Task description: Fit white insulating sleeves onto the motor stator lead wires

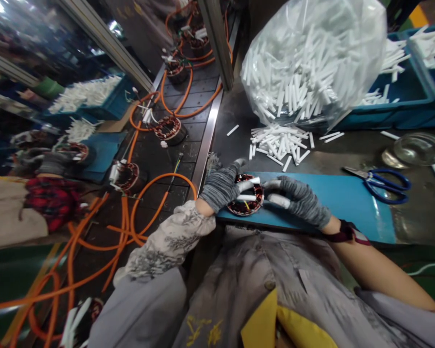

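A round copper-wound coil ring (245,208) rests on the blue board (333,193) in front of me, with white tubes (246,197) lying across its opening. My left hand (223,187), in a grey knit glove with pale fingertips, grips the ring's left side and reaches over its top near the tubes. On the right side, my right hand (299,199), gloved the same way, has thumb and fingers apart at the ring's edge, nothing visible between them.
Loose white tubes (281,142) lie behind the board, below a clear bag (311,67) of tubes. Blue-handled scissors (387,185) and a glass bowl (420,149) are right. Coils with orange cables (168,129) stand left; a co-worker's gloved hand (52,163) is far left.
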`<state>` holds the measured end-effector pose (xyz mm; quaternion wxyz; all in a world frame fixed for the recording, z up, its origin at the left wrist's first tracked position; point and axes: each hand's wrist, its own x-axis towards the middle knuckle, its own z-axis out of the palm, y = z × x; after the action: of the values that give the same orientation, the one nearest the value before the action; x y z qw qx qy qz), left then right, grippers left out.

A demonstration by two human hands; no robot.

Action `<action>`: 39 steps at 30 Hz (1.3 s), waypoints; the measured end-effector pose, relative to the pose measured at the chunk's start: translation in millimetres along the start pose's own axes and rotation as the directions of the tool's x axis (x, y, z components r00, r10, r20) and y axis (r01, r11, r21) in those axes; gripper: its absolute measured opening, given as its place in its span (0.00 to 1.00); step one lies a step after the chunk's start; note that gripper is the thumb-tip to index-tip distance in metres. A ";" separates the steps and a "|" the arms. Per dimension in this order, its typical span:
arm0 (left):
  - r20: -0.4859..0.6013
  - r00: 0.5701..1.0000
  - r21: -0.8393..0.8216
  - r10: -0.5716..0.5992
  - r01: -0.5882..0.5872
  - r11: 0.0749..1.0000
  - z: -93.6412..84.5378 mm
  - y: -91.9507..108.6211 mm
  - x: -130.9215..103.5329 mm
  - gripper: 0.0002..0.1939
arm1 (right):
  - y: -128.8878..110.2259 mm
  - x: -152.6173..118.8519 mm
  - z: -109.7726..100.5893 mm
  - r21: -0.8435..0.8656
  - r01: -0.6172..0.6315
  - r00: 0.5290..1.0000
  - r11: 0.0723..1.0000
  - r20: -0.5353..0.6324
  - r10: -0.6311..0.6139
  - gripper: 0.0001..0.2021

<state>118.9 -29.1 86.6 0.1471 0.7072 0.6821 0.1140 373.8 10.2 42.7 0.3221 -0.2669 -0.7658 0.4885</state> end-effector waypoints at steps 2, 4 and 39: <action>-0.099 0.994 0.012 -0.046 0.047 0.999 1.6 0.8 2.2 0.31 | -1.0 4.3 6.7 0.027 0.029 0.998 0.999 0.052 -0.031 0.13; -0.139 0.990 -0.019 -0.019 0.016 1.000 0.0 3.6 -2.5 0.29 | 2.0 7.9 9.8 0.053 0.016 0.997 0.998 0.070 -0.019 0.13; 0.096 0.941 -0.608 0.325 -0.203 0.768 15.2 -31.6 -17.5 0.32 | 5.6 47.6 32.2 -0.287 0.299 0.934 0.910 0.283 -0.218 0.20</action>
<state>94.2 -46.6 61.6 0.4078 0.7231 0.4882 0.2692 319.2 28.2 38.4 0.2390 -0.1498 -0.8982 0.3370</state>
